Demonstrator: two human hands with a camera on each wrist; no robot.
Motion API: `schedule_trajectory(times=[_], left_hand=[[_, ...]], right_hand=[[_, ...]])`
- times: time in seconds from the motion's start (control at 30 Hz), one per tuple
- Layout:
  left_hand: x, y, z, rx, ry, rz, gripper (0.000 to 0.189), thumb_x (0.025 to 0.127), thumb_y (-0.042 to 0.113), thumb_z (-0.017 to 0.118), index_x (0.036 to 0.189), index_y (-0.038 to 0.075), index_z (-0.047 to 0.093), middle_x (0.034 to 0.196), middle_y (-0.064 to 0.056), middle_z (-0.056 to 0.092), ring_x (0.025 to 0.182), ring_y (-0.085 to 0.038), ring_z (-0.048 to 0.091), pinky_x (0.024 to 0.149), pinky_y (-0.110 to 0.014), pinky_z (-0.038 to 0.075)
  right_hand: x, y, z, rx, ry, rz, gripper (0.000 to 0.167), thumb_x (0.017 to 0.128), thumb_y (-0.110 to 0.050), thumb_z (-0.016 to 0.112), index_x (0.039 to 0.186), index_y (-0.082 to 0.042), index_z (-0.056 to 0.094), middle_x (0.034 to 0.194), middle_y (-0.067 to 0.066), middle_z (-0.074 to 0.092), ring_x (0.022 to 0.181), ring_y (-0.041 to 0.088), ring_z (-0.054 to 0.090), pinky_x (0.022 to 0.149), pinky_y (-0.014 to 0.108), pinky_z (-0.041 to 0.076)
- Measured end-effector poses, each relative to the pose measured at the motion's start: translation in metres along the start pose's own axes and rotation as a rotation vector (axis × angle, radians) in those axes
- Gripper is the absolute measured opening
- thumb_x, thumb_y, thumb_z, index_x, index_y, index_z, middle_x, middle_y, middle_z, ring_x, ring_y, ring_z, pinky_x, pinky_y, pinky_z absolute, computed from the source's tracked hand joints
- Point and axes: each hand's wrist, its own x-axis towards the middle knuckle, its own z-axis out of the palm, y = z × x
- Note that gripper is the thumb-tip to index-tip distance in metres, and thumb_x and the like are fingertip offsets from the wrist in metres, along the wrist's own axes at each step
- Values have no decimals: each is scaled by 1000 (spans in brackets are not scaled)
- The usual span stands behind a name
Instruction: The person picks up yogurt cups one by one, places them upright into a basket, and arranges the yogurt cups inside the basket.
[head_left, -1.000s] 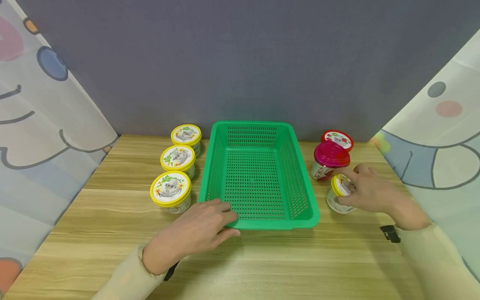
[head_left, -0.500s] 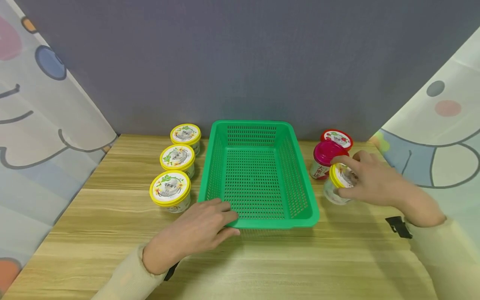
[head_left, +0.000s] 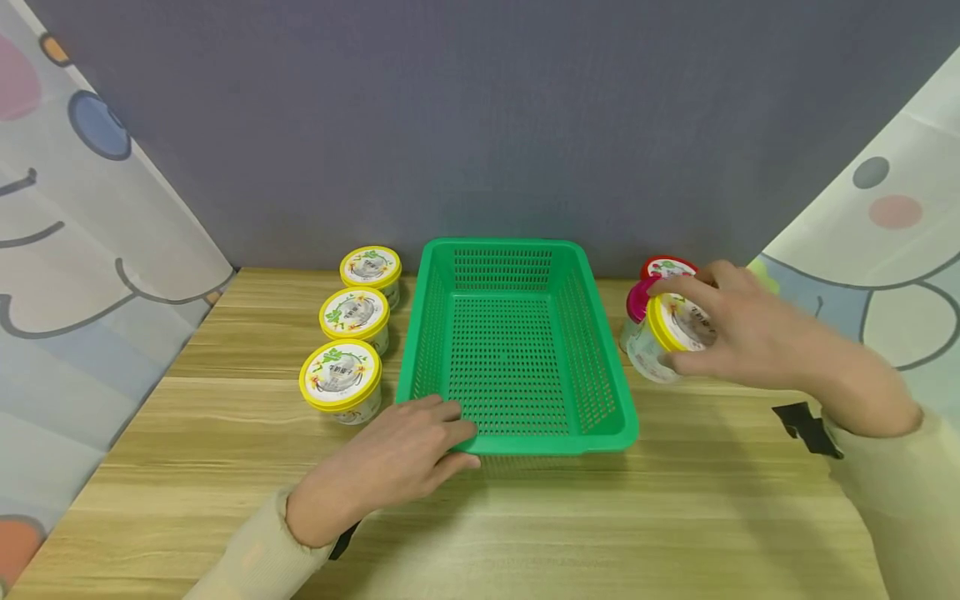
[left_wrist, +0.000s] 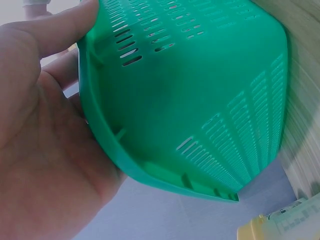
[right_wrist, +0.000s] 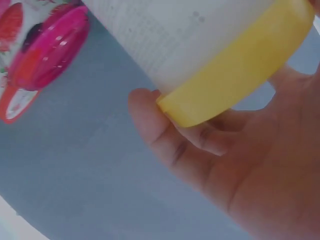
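My right hand [head_left: 757,333] grips a white cup with a yellow lid [head_left: 660,346], fingers and thumb around the lid's edge. In the head view the cup leans and partly covers a magenta-lidded cup [head_left: 639,300]; a red-lidded cup [head_left: 667,267] stands behind that one. The right wrist view shows the yellow lid [right_wrist: 245,60] close against the fingers. My left hand [head_left: 390,454] holds the near left corner of a green perforated basket [head_left: 525,446], fingers over the rim and thumb outside. The left wrist view shows the basket's outer wall [left_wrist: 190,80] beside the palm.
Left of the basket, several yellow-lidded cups stand in a row, the nearest cup [head_left: 341,379] close to my left hand. A grey panel [head_left: 495,117] rises behind the wooden table [head_left: 570,533]. Printed curtains [head_left: 885,275] flank both sides.
My right hand has moved up the view, away from me, with the yellow-lidded cup, which now covers more of the magenta-lidded one. The left hand and basket have stayed about where they were.
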Motion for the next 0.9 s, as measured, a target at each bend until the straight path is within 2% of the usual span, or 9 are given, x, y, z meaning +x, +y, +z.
schedule_trajectory(times=[0.1,0.27,0.43,0.6,0.8,0.9], left_hand=[[0,0,0,0,-2,-1,23,94,37,72,85,19,61,81,9,52,74,-11,49,65,-27,46],[0,0,0,-3,0,-1,23,94,37,72,85,19,61,81,9,52,73,-11,48,65,-27,45],[0,0,0,-7,4,-2,22,94,37,72,86,19,62,80,10,49,73,-10,46,65,-26,44],[0,-1,0,-10,6,1,22,94,37,72,87,19,62,78,10,47,72,-10,44,65,-26,43],[1,-1,0,-18,4,2,22,94,37,72,87,19,62,78,10,47,71,-10,44,65,-27,44],[1,-1,0,-20,4,3,21,94,37,72,87,19,62,80,10,49,72,-11,46,66,-27,44]], right_hand=[[3,-7,-6,18,24,-19,59,76,-28,79,131,-30,58,107,13,51,97,28,46,72,43,42],[9,-20,-17,34,-2,-24,59,77,-30,79,131,-36,56,113,10,50,103,26,45,75,43,43],[16,-35,-26,43,-37,-29,65,80,-34,79,139,-37,52,122,6,49,109,24,43,77,42,44],[23,-49,-30,58,-67,-51,64,81,-36,77,140,-38,52,125,4,48,110,22,43,78,42,45],[30,-63,-26,56,-81,-81,64,78,-36,78,137,-43,54,124,1,47,102,17,46,70,36,46],[32,-67,-21,47,-61,-130,62,77,-35,77,135,-41,57,122,1,49,96,16,48,69,34,46]])
